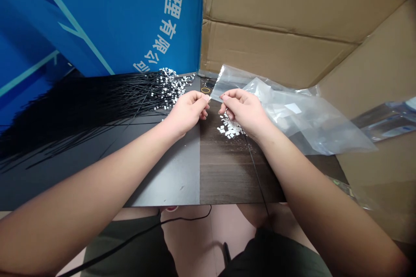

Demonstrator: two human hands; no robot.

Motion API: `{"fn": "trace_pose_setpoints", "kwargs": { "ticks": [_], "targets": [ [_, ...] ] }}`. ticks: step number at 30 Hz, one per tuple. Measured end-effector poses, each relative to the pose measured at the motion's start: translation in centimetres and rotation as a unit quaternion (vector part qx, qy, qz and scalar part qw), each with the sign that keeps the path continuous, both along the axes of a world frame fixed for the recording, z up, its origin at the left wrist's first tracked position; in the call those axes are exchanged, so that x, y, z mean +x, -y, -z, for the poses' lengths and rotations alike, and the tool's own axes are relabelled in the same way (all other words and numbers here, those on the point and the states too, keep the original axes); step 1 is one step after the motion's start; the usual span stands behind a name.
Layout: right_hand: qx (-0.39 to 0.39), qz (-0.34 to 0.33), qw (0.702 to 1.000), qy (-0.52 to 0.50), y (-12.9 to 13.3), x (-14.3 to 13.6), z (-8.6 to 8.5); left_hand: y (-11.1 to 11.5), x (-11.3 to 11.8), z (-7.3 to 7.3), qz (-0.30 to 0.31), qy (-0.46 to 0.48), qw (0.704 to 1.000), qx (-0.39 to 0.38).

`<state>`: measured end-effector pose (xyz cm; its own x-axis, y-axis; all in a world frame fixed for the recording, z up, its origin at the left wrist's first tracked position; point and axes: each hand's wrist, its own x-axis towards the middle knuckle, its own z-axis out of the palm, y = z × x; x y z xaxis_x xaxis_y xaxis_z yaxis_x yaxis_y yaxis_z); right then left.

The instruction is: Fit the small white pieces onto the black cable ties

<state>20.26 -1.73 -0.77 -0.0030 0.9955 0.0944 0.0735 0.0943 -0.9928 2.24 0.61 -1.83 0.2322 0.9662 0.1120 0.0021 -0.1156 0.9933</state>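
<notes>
My left hand [188,110] is closed in a pinch, with the corner of a small white connector piece [209,98] showing at its fingertips. Close by on the right, my right hand [245,110] is also pinched shut. A thin black wire [255,164] comes out from under it and trails over the table edge; its end is hidden by the fingers. Small white pieces [230,129] lie in a loose pile under my right hand. To the left spreads a large bundle of black wires [81,99], many tipped with white connectors [169,86].
A clear plastic bag [318,125] lies right of my right hand, before a cardboard wall [276,4]. A blue printed panel [113,13] stands behind the wires. A yellow ring [205,90] lies beyond my hands. A clear bottle [386,119] is far right. A black cable [146,230] hangs below the table.
</notes>
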Motion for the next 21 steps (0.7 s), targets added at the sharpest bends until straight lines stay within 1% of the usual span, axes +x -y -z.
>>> {"fn": "trace_pose_setpoints", "kwargs": {
  "ticks": [2,5,13,17,21],
  "targets": [
    [0.000,0.002,1.000,-0.005,0.05,0.01,-0.16,0.02,0.01,-0.01,-0.004,0.002,1.000,-0.010],
    [-0.003,0.003,1.000,0.013,0.23,0.02,-0.36,0.15,0.04,-0.06,-0.006,0.007,1.000,-0.016],
    [0.015,0.017,0.998,0.050,0.29,-0.17,-0.17,0.24,0.00,-0.15,-0.003,0.006,1.000,0.007],
    [0.038,0.024,0.997,0.067,0.41,-0.23,-0.27,0.39,0.09,-0.17,0.002,0.011,1.000,0.007],
    [0.036,0.023,0.995,0.092,0.62,-0.28,-0.43,0.40,0.14,-0.13,0.002,0.012,1.000,0.004]
  ]
}}
